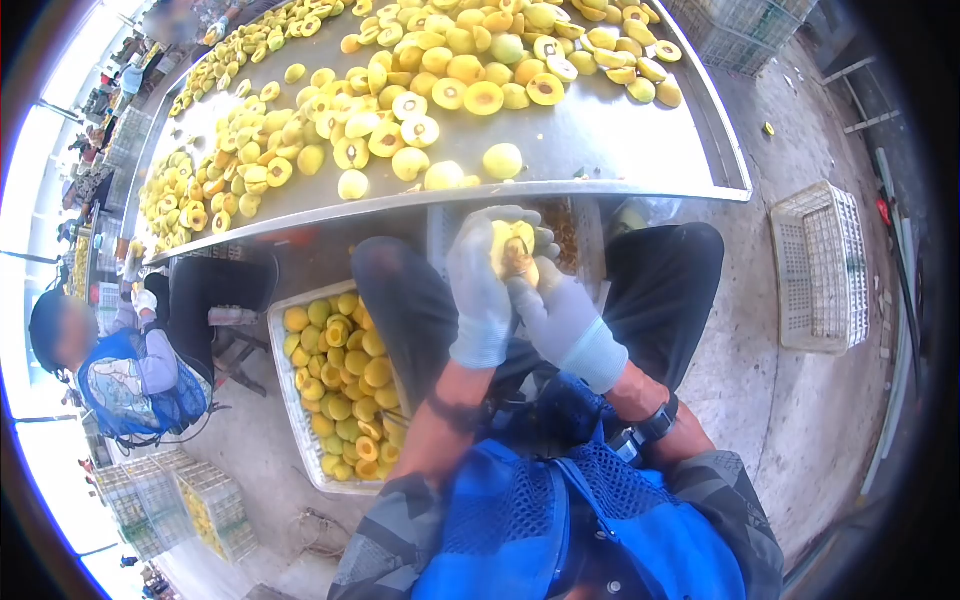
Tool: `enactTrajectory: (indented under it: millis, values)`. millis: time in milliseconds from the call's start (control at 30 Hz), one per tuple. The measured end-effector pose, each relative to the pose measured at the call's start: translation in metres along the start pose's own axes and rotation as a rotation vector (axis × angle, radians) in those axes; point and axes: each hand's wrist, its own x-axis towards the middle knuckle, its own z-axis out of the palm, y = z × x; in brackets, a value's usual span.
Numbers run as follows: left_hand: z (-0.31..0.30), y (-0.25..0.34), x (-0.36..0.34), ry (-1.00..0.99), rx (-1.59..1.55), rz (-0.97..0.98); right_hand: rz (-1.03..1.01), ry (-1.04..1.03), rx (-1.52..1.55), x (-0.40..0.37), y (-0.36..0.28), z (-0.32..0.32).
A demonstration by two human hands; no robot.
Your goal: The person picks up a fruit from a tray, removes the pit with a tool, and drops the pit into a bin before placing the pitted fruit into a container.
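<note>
Both my hands wear pale gloves and meet in front of the metal table's near edge, above my lap. My left hand point(482, 275) is wrapped round a yellow fruit half point(513, 243), whose cut side shows a brownish hollow. The fingers of my right hand point(565, 312) press against the lower part of that fruit, with the thumb at its hollow; whether a tool is there is hidden. Cut and whole yellow fruits point(465, 70) lie heaped on the table point(620, 140). Below the hands, a container point(590, 235) with brown bits is partly covered by them.
A white crate of yellow fruits point(348, 390) stands left of my legs. An empty white crate point(820, 270) is on the floor at the right. Stacked crates point(740, 30) stand behind the table's right corner. A co-worker in a blue vest point(140, 385) sits at the left.
</note>
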Motion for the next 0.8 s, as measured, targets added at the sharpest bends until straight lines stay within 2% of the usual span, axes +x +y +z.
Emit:
enactTrajectory:
  millis: [100,267,467,567,700,800]
  values:
    - [-0.003,-0.001,-0.002,-0.052,0.014,-0.014,-0.050,0.049,-0.064,-0.003,-0.002,0.005]
    - [0.000,-0.002,-0.005,-0.031,-0.054,0.015,-0.097,0.100,-0.195,-0.007,-0.001,0.009]
    - [-0.003,-0.009,-0.006,0.033,-0.012,0.046,-0.112,0.089,-0.180,-0.008,0.002,0.009]
    - [-0.002,-0.010,-0.006,0.047,-0.022,0.044,-0.185,0.091,-0.166,-0.006,0.007,0.007]
    - [0.007,-0.004,-0.008,0.079,-0.026,0.056,-0.151,0.117,-0.134,-0.007,0.008,0.009]
    - [0.001,-0.004,-0.008,-0.003,0.037,0.060,-0.124,0.117,-0.111,-0.009,0.005,0.009]
